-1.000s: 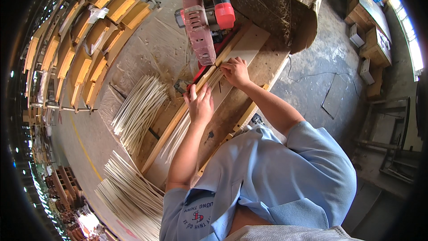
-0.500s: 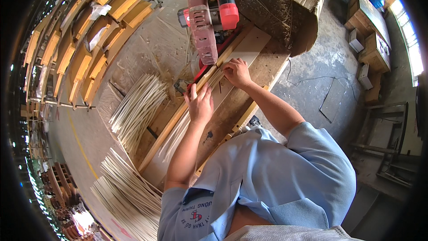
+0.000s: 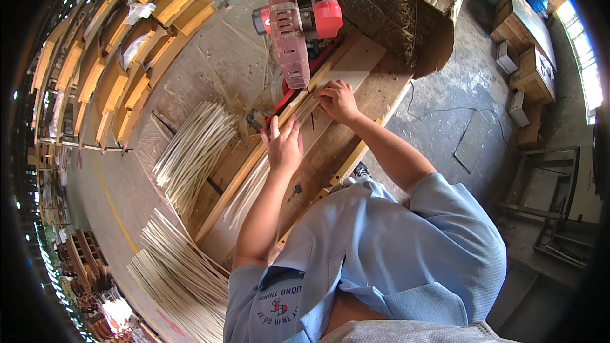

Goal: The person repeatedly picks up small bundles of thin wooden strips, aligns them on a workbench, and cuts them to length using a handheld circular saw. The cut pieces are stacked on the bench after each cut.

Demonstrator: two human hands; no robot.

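A bundle of thin pale wooden strips (image 3: 253, 181) lies along a wooden fence (image 3: 234, 192) on the bench. My left hand (image 3: 284, 146) presses on the bundle, its fingers apart and reaching over to the fence. Farther up, my right hand (image 3: 338, 100) has its fingers curled on the strips close to their far end; the fingertips are partly hidden. Just beyond and left of my right hand stands a miter saw (image 3: 290, 38) with a red-and-black handle (image 3: 324, 1). Its guard hangs over the fence, and the blade's edge cannot be made out.
More strips lie in a loose pile (image 3: 196, 152) left of the fence, and another pile (image 3: 181, 273) sits lower left. A large cardboard box (image 3: 438, 38) with sawdust inside stands behind the saw. Racks of wooden parts (image 3: 121, 57) fill the far left. A cable (image 3: 445, 112) trails across the floor.
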